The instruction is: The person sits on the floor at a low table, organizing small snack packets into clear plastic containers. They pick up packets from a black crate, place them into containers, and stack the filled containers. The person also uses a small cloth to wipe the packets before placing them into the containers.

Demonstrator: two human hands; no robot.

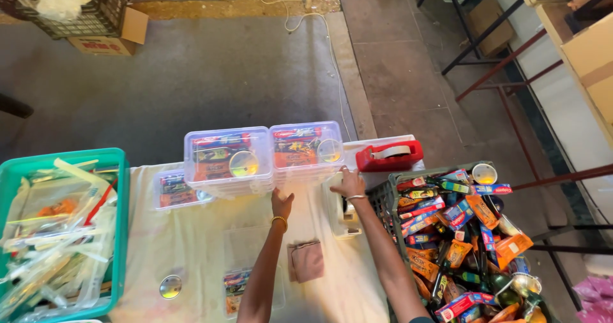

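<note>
a cloth-covered table stands on a grey concrete floor. at its far edge sit stacks of clear plastic boxes, each filled with colourful packets and a round shiny tin. the left hand presses the near wall of the boxes, grip released, fingers flat. the right hand touches their right corner, grip also released. just right of the boxes lies a red tape dispenser.
</note>
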